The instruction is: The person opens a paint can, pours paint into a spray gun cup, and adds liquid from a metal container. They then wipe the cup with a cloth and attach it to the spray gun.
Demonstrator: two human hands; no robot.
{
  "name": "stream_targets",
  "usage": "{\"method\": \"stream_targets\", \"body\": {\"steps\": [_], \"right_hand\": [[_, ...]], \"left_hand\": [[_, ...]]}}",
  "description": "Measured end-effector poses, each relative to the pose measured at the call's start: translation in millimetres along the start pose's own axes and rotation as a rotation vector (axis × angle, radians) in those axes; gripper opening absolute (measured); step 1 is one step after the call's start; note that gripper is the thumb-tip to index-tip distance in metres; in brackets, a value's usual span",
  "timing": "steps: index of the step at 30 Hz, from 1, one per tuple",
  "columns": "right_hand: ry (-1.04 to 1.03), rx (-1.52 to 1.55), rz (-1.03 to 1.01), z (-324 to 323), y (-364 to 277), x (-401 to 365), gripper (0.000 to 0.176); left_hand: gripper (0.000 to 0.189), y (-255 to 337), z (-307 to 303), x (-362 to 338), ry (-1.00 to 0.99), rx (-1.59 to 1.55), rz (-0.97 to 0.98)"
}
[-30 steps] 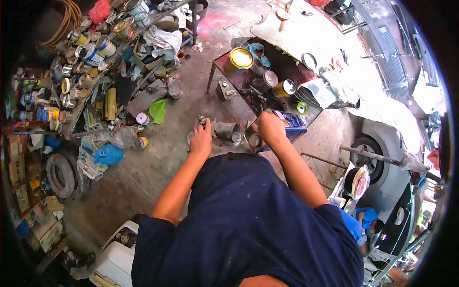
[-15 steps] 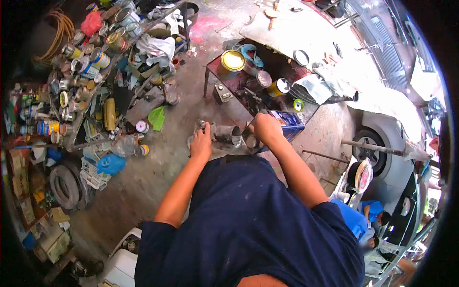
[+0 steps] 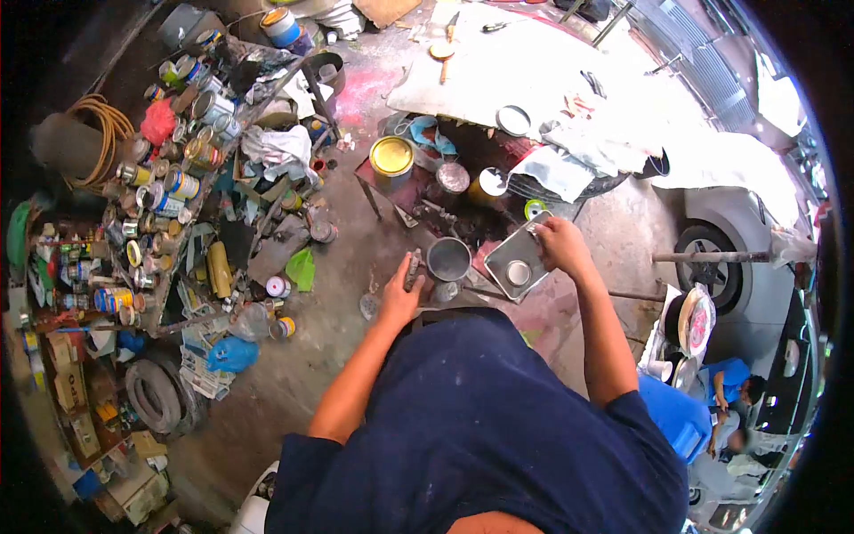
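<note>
My left hand is closed around the metal handle of what looks like a spray gun. Its round grey cup faces up with the mouth uncovered, just right of that hand. My right hand grips the top edge of a rectangular metal tin, seen from above with a round spout or cap on its top. Cup and tin are apart, side by side in front of my body. The tin's sides are mostly hidden.
Ahead, a low stand carries a yellow-topped paint can, other cans and a green-rimmed tape roll or lid. Shelves of paint cans line the left. A car wheel and two people in blue are at right.
The tin has gone from tilted against the cup to upright and moved right, away from it. The cup has turned from lying sideways to mouth up. My view has shifted slightly.
</note>
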State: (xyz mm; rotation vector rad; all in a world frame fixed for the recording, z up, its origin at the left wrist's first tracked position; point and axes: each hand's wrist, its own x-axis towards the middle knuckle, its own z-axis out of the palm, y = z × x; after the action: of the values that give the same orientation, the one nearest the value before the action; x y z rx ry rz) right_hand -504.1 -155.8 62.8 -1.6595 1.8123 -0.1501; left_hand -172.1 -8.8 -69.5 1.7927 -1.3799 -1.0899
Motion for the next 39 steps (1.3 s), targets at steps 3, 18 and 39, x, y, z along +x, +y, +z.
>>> {"method": "stream_targets", "body": {"steps": [3, 18, 39], "right_hand": [[-0.003, 0.546, 0.208, -12.0, 21.1, -7.9, 0.027], [-0.001, 0.590, 0.193, -15.1, 68.3, 11.0, 0.027], [0.367, 0.111, -0.009, -61.9, 58.0, 17.5, 0.022]], "left_hand": [[0.066, 13.2, -10.5, 22.0, 0.028, -0.244, -0.024], [0.063, 92.7, -33.2, 25.1, 0.255, -0.083, 0.150], [0.050, 16.2, -44.4, 5.0, 0.142, 0.186, -0.218]]}}
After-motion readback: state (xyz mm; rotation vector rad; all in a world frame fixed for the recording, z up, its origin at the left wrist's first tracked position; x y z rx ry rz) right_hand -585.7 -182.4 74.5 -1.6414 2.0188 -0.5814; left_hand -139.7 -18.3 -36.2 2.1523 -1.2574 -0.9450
